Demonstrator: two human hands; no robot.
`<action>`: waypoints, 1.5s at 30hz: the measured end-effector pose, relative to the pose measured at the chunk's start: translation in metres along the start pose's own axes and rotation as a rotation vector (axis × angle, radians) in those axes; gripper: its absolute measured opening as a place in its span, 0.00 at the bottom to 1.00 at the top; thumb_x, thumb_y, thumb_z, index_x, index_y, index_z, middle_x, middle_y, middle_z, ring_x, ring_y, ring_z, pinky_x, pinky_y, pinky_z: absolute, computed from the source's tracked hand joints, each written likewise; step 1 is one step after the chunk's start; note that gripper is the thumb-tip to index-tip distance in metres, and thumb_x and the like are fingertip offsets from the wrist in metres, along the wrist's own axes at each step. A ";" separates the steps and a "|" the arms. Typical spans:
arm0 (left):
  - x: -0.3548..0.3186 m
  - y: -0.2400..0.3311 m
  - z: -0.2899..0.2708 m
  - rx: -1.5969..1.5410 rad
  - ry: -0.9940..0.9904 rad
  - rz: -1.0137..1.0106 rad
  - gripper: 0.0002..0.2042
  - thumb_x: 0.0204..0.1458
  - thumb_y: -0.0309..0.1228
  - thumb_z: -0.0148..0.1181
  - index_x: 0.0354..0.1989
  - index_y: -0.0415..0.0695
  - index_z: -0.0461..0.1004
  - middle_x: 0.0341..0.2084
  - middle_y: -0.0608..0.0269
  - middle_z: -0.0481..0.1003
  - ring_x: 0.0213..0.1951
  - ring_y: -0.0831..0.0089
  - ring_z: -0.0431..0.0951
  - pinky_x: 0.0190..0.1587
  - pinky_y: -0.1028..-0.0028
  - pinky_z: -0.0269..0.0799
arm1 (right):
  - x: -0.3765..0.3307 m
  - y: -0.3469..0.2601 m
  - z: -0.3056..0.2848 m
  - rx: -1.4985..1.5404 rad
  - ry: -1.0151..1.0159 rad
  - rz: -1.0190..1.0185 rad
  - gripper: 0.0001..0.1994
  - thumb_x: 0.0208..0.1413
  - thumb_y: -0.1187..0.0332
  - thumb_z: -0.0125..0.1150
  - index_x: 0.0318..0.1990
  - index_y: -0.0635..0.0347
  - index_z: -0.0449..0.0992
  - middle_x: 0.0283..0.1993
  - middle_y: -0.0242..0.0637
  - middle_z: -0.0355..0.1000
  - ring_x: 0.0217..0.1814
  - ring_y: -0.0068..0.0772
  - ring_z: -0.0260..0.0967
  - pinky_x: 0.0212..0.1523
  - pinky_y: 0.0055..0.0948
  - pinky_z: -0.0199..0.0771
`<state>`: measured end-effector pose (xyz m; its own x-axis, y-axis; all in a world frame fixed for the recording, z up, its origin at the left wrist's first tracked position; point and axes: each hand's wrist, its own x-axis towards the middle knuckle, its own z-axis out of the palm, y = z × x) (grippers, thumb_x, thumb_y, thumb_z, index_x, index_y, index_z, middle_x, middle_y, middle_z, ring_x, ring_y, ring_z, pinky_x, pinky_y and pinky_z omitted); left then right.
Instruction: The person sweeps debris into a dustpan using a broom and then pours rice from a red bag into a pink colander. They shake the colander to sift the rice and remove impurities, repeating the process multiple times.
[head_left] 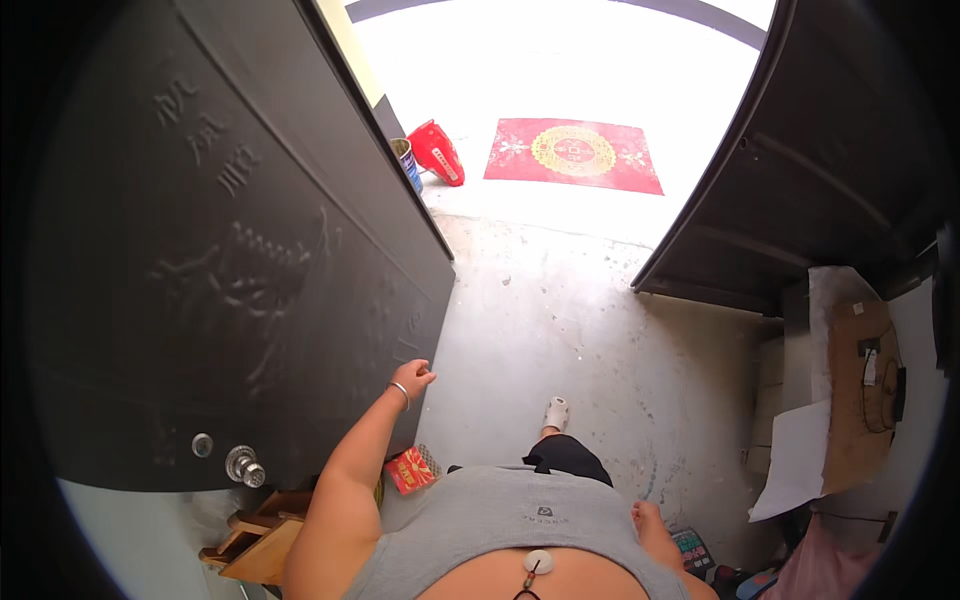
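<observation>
My left hand (414, 377), with a silver bangle at the wrist, is out in front at the free edge of the dark embossed door leaf (230, 240). Its fingers are curled inward; a small dark spot shows at the fingertips, and I cannot tell whether they touch the door or hold something. A round metal knob (245, 466) sits low on that leaf. My right hand (648, 518) hangs low beside my body. Only a small part of it shows, and its fingers are mostly hidden.
A second dark door leaf (800, 150) stands swung aside at right. Beyond the doorway lie a red mat (575, 153), a red bag (436, 152) and a can (405, 160). Flattened cardboard (858, 390) leans at right. A red box (410, 470) and wooden furniture (262, 540) are at left.
</observation>
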<state>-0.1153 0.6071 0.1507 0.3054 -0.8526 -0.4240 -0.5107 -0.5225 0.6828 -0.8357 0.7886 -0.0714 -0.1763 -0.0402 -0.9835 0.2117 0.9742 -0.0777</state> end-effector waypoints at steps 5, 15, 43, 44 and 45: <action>0.021 -0.007 0.002 0.511 -0.540 -0.080 0.31 0.45 0.49 0.62 0.51 0.37 0.70 0.45 0.48 0.74 0.48 0.57 0.74 0.52 0.68 0.68 | -0.045 -0.216 0.103 0.143 -0.096 -0.131 0.10 0.57 0.71 0.45 0.42 0.68 0.63 0.28 0.51 0.70 0.20 0.39 0.69 0.16 0.29 0.71; 0.096 -0.039 -0.016 -0.238 -0.042 -1.173 0.14 0.50 0.37 0.62 0.30 0.36 0.74 0.21 0.58 0.74 0.16 0.70 0.70 0.16 0.67 0.61 | -0.131 -0.602 0.276 -0.122 -0.085 -0.527 0.10 0.59 0.68 0.45 0.46 0.58 0.67 0.29 0.41 0.74 0.21 0.29 0.70 0.19 0.25 0.71; 0.689 0.267 -0.135 -0.166 -0.031 -0.921 0.09 0.43 0.28 0.59 0.34 0.39 0.76 0.31 0.55 0.76 0.30 0.70 0.77 0.32 0.65 0.72 | -0.114 -1.334 0.696 -0.371 -0.059 -0.429 0.11 0.57 0.68 0.45 0.45 0.61 0.67 0.30 0.44 0.73 0.24 0.33 0.71 0.21 0.28 0.71; 0.688 0.273 -0.133 -0.374 0.034 -1.074 0.07 0.44 0.28 0.59 0.32 0.40 0.75 0.29 0.57 0.76 0.28 0.70 0.77 0.30 0.65 0.70 | -0.124 -1.357 0.726 -0.393 -0.076 -0.451 0.11 0.57 0.68 0.46 0.45 0.61 0.67 0.30 0.44 0.74 0.24 0.33 0.71 0.21 0.27 0.71; 0.686 0.276 -0.129 -0.587 0.103 -1.224 0.06 0.45 0.29 0.59 0.30 0.41 0.74 0.27 0.59 0.75 0.26 0.69 0.76 0.27 0.64 0.69 | -0.132 -1.376 0.758 -0.418 -0.094 -0.471 0.11 0.57 0.68 0.46 0.46 0.60 0.67 0.30 0.44 0.74 0.24 0.32 0.71 0.21 0.27 0.71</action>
<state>0.0572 -0.1228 0.1252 0.3835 0.1716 -0.9075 0.5345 -0.8425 0.0666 -0.3751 -0.7147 0.0421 -0.0694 -0.4863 -0.8710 -0.2648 0.8508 -0.4539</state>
